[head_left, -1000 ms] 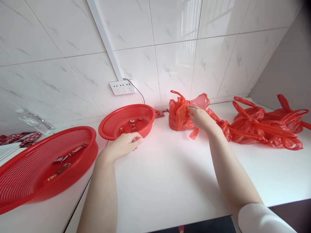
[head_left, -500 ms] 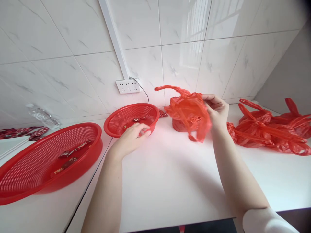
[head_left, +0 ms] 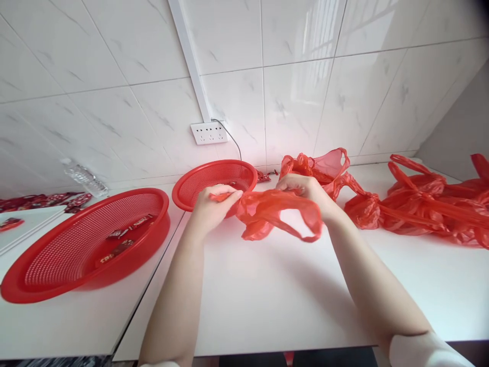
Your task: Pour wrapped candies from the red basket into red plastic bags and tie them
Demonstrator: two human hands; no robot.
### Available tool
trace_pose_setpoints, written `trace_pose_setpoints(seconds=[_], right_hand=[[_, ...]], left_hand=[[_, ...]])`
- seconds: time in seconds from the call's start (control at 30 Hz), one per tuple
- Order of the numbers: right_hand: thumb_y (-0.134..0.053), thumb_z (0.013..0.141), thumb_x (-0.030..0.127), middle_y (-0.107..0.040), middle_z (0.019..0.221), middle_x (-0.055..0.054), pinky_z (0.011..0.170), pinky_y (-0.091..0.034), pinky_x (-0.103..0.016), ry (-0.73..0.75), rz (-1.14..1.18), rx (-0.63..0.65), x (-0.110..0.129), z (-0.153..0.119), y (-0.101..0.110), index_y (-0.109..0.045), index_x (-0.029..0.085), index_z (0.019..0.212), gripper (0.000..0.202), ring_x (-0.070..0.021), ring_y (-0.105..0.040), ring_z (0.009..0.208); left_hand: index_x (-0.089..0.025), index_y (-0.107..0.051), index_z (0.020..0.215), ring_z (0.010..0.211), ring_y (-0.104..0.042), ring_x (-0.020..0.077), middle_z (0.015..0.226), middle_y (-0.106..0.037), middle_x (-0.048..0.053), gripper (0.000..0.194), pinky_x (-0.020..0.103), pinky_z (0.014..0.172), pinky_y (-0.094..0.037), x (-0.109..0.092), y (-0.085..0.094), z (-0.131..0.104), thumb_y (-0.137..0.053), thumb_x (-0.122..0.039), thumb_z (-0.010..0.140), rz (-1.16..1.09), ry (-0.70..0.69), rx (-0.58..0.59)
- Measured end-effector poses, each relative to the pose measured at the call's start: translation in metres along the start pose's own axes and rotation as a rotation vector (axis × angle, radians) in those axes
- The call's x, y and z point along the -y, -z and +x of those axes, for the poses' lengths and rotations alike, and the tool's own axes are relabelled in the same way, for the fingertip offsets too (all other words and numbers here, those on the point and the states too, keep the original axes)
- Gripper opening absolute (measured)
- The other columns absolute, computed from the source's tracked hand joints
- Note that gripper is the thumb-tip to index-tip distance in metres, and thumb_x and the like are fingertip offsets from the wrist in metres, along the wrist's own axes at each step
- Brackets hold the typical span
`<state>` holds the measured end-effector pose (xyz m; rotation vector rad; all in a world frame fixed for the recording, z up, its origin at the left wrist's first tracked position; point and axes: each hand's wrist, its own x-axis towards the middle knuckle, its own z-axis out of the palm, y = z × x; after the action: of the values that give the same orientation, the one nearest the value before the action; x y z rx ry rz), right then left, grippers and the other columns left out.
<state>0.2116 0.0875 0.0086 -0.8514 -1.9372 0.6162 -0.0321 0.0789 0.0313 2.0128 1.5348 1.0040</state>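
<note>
A thin red plastic bag (head_left: 263, 209) is stretched between my two hands above the white table. My left hand (head_left: 214, 206) pinches its left end, in front of the smaller red basket (head_left: 185, 188). The fingers of my right hand (head_left: 305, 191) are closed on the bag's upper right part, and a handle loop hangs below them. Behind my right hand more red bags (head_left: 315, 165) are bunched near the wall. Wrapped pieces show in the small basket, partly hidden by my left hand.
At the left, a large red basket (head_left: 160, 229) holds several wrapped snacks. Behind it lie a clear plastic bottle (head_left: 86, 177) and red packets; a white tray (head_left: 32, 232) is at the far left. Knotted red bags (head_left: 416, 204) lie at the right. A socket (head_left: 209, 133) is on the wall.
My left hand was apart from the bag and now grips it. My right hand has moved left and lower, and the bag is now stretched sideways. The view has shifted slightly.
</note>
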Motion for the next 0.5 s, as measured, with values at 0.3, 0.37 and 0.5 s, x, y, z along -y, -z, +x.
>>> trace_pose_setpoints(seconds=[0.3,0.37,0.5], right_hand=[[-0.041,0.078,0.005,-0.068,0.093,-0.004,0.080,-0.049,-0.030,0.003,-0.204,-0.231,0.002,-0.006,0.020,-0.068,0.020,0.087,0.032,-0.0171,-0.063,0.090],[-0.041,0.081,0.006,-0.069,0.094,-0.003,0.082,-0.050,-0.030,0.043,-0.077,-0.127,0.016,-0.010,0.015,-0.068,0.019,0.089,0.031,-0.0167,-0.064,0.092],[-0.037,0.088,0.011,-0.069,0.101,-0.002,0.079,-0.051,-0.029,-0.014,-0.018,0.284,0.021,-0.008,-0.015,-0.067,0.021,0.105,0.036,-0.0155,-0.065,0.090]], left_hand=[[-0.022,-0.066,0.076,0.070,-0.060,0.0149,0.078,-0.067,-0.001,0.026,0.026,0.061,-0.046,0.000,0.015,-0.004,-0.064,-0.047,0.079,0.030,0.031,0.075],[-0.022,-0.066,0.076,0.068,-0.060,0.0145,0.075,-0.066,-0.001,0.024,0.026,0.061,-0.046,-0.001,0.010,-0.003,-0.064,-0.046,0.079,0.026,0.013,0.091],[-0.021,-0.063,0.079,0.071,-0.062,0.0151,0.074,-0.065,-0.001,0.022,0.027,0.066,-0.050,-0.008,0.008,-0.007,-0.062,-0.043,0.081,-0.093,-0.013,0.183]])
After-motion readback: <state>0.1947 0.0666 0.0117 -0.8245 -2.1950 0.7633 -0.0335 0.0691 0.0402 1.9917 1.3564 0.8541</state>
